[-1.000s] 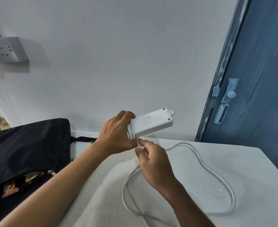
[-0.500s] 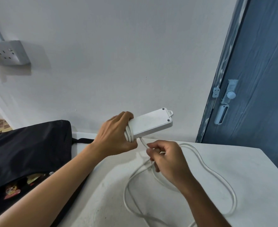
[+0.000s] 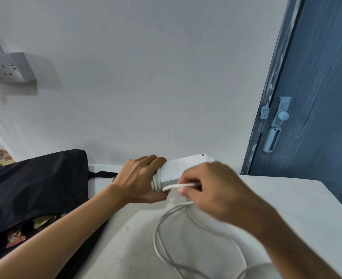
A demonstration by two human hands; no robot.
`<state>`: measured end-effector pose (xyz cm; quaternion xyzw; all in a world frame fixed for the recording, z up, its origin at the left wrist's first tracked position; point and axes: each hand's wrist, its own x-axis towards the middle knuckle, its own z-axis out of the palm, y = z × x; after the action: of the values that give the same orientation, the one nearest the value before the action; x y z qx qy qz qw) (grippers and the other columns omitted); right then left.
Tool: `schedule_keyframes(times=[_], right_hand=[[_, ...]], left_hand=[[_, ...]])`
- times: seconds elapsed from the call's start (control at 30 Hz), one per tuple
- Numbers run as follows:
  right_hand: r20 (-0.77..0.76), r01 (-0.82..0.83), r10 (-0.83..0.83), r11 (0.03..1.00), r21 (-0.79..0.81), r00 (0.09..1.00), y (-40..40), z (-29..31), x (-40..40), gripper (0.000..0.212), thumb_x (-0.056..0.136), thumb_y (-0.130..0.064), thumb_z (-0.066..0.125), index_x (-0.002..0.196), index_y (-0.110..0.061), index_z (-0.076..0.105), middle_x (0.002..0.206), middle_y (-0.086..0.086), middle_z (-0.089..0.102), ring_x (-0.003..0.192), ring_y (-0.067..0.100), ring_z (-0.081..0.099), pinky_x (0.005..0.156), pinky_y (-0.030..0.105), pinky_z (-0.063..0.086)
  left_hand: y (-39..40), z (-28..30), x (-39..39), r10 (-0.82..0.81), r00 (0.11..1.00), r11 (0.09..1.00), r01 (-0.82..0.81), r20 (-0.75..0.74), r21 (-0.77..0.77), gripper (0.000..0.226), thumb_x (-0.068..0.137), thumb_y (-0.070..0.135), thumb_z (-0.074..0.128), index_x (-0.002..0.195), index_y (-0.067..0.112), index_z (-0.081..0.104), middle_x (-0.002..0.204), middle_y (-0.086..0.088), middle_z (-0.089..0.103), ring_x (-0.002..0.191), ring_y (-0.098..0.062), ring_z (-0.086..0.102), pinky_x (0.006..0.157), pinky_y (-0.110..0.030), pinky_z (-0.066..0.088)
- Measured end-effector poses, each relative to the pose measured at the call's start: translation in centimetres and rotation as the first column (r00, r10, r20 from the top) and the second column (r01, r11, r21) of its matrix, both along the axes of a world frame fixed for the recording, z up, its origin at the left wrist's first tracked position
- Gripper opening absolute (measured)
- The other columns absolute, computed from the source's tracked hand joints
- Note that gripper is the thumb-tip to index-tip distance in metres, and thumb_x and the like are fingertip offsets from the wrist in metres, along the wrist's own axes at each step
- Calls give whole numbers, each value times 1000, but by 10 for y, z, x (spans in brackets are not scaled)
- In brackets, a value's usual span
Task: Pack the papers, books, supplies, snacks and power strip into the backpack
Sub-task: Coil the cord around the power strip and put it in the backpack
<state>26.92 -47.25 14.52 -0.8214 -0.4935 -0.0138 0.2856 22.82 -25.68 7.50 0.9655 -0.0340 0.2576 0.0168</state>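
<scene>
My left hand [image 3: 140, 179] grips the near end of a white power strip [image 3: 181, 168], held above the white table [image 3: 299, 200]. A few turns of its white cable [image 3: 156, 181] are wound round the strip beside my fingers. My right hand [image 3: 212, 190] pinches the cable in front of the strip and covers part of it. The loose cable [image 3: 162, 236] trails in loops on the table. A black backpack [image 3: 35, 188] lies open at the left, with colourful snack packets [image 3: 15, 237] showing inside.
A white wall stands behind the table. A wall socket [image 3: 9, 68] is mounted at the upper left. A blue door [image 3: 317, 97] with a pale latch [image 3: 280, 117] is at the right. The table's right edge runs near the door.
My right hand has moved up and over the strip, carrying the cable across it. The loose loop on the table has shrunk. My left hand keeps its grip.
</scene>
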Motion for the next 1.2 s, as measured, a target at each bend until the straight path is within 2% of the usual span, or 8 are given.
schedule_keyframes(times=[0.3,0.47,0.6,0.7,0.77,0.9,1.03,1.2], right_hand=[[-174,-130,98,975,-179,980,-17,45,66,24,67,-34,84,65,-19,65,55,-8,56,49,1,44,49,18,36],[-475,-280,272,958,57,837,0,20,104,11,72,-12,80,74,-8,70,63,11,52,58,14,46,54,20,39],[-680,-79,269,952,297,682,23,-26,104,22,74,-10,65,88,8,65,56,-3,61,48,8,51,47,19,38],[-768,60,291,918,393,571,37,-46,79,16,86,-5,55,87,5,68,44,-6,49,38,7,30,41,20,21],[-722,86,262,909,407,640,47,-53,59,41,94,-10,53,59,-22,71,44,-3,47,38,9,30,42,22,21],[-535,131,106,912,388,838,57,-65,34,49,94,-20,48,51,-41,60,47,-6,49,43,4,41,47,18,32],[-351,129,-30,956,263,936,53,-70,22,45,95,-11,41,59,-38,42,55,-15,46,56,2,48,56,13,33],[-456,194,-112,971,137,883,50,-67,30,20,94,-11,43,84,-6,60,73,9,64,62,18,56,62,31,46]], left_hand=[[-1,28,-18,-138,985,990,139,-100,-2,60,59,55,61,106,17,64,78,9,63,57,-16,54,50,-26,42],[-9,28,-25,-246,957,969,241,-155,-49,73,60,55,63,124,21,56,84,11,65,61,-10,52,54,-21,38],[-16,34,-23,-314,949,881,287,-12,-376,100,72,49,64,152,33,6,92,4,61,68,-10,58,63,-24,48],[-19,35,-18,-262,957,821,290,128,-492,83,76,50,63,146,43,21,111,2,54,95,-12,58,80,-25,48],[-23,32,-13,-232,958,779,286,167,-558,60,76,48,65,132,35,45,114,-1,56,102,-18,59,81,-30,48],[-34,31,-8,-89,966,445,256,242,-858,47,73,50,66,94,10,54,72,-11,66,54,-20,61,46,-22,42],[-34,30,-5,-44,978,567,191,202,-801,50,69,50,70,89,8,53,68,-7,68,51,-18,66,43,-25,47],[-21,24,-3,-137,991,704,100,4,-703,43,79,45,71,91,16,42,68,-1,70,54,-22,67,50,-42,56]])
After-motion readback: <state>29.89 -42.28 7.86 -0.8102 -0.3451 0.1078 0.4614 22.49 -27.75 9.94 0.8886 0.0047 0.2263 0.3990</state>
